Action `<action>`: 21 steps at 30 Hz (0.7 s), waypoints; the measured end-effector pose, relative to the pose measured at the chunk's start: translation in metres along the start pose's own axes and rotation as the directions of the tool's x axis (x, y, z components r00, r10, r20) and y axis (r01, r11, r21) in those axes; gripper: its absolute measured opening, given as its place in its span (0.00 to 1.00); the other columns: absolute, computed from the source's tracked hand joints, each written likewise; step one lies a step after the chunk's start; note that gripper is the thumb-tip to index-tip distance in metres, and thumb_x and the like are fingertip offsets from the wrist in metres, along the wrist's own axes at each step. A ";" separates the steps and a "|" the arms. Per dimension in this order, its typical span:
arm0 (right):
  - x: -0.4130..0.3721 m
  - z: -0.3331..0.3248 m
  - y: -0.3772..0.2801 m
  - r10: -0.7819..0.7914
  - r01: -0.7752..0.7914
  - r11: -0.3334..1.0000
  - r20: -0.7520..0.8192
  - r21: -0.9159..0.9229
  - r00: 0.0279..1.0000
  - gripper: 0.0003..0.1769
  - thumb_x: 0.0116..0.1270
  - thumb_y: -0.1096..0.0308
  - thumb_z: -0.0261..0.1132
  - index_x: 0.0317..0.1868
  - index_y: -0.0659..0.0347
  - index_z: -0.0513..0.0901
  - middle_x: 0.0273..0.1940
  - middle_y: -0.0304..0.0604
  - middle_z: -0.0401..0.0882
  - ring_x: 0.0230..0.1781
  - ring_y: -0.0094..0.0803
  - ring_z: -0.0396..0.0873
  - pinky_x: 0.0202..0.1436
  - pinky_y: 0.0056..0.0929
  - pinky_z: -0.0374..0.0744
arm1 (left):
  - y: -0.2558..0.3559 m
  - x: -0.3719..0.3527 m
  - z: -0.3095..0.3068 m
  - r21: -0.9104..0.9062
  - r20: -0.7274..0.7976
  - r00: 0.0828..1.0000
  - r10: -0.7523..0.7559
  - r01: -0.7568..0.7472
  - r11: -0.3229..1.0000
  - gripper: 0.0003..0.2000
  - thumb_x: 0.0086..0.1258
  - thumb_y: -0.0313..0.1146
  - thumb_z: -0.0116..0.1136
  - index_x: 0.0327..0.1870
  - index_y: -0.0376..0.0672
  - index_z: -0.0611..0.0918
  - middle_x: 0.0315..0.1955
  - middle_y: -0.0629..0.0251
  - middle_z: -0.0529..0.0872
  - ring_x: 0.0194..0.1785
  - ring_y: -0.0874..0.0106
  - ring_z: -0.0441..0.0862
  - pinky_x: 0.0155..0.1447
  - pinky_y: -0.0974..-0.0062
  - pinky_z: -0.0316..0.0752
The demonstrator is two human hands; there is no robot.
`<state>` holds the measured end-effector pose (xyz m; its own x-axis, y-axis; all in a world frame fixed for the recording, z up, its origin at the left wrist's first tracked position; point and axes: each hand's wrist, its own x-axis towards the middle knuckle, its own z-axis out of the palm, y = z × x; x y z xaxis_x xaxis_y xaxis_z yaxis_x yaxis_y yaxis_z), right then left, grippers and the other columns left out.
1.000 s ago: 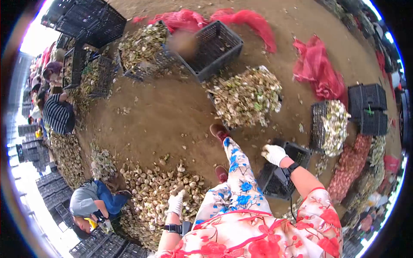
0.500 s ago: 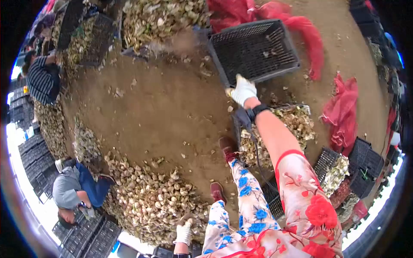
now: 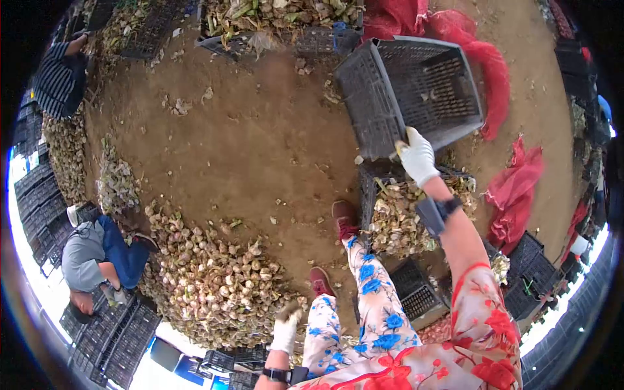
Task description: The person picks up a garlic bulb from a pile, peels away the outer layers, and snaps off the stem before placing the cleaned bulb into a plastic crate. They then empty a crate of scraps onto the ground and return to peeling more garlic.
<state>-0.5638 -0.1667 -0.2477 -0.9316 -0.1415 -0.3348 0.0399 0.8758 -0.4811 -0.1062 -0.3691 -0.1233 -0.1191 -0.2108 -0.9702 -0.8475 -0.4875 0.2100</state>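
My right hand (image 3: 416, 156), in a white glove, grips the near rim of a black plastic crate (image 3: 370, 97). The crate is tilted and holds only a few small scraps. Below it stands another crate full of garlic bulbs and loose skins (image 3: 403, 221). My left hand (image 3: 286, 328), also gloved and dirty at the fingertips, hangs low by my leg. Its fingers look loosely apart, with nothing visible in them. Beside it spreads a large heap of garlic bulbs (image 3: 221, 279) on the ground.
A full garlic crate (image 3: 279, 39) stands at the top. Red mesh sacks (image 3: 517, 188) lie to the right. At the left, a person in grey (image 3: 91, 257) crouches near stacked black crates (image 3: 110, 338); another in stripes (image 3: 58, 81) is farther up. Garlic scraps litter the dirt floor (image 3: 247, 149).
My right hand has brought the black crate right and slightly nearer, tipping it so its side shows. My left hand has risen a little. The view has shifted.
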 end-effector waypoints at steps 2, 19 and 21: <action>-0.023 -0.047 -0.022 0.033 -0.125 0.873 0.198 0.472 0.980 0.06 0.58 0.76 0.56 0.37 0.68 0.72 0.23 0.45 0.76 0.23 0.31 0.74 0.29 0.26 0.73 | 0.055 0.009 0.035 -0.007 0.014 0.976 0.215 -0.215 0.977 0.21 0.59 0.35 0.60 0.52 0.36 0.72 0.41 0.65 0.78 0.42 0.75 0.75 0.48 0.77 0.71; -0.215 -0.032 -0.076 0.036 -0.561 -0.060 0.563 0.826 0.825 0.23 0.64 0.59 0.56 0.56 0.62 0.68 0.46 0.39 0.76 0.40 0.29 0.77 0.45 0.30 0.76 | 0.220 -0.080 0.036 0.117 0.108 0.647 0.755 -0.762 0.636 0.19 0.50 0.24 0.58 0.45 0.35 0.70 0.31 0.63 0.77 0.30 0.72 0.73 0.34 0.75 0.73; -0.224 -0.014 -0.068 0.050 -0.519 -0.417 0.589 0.746 0.806 0.27 0.67 0.50 0.48 0.58 0.60 0.67 0.52 0.42 0.72 0.51 0.35 0.71 0.55 0.38 0.70 | 0.223 -0.112 0.080 0.453 0.322 0.472 0.821 -0.838 0.304 0.25 0.46 0.30 0.61 0.47 0.33 0.68 0.29 0.49 0.75 0.32 0.55 0.76 0.35 0.66 0.72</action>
<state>-0.3628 -0.1885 -0.1284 -0.5364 -0.3419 -0.7716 0.7367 -0.6358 -0.2304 -0.3235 -0.3864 0.0228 -0.9183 -0.2271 -0.3243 -0.3924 0.4118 0.8225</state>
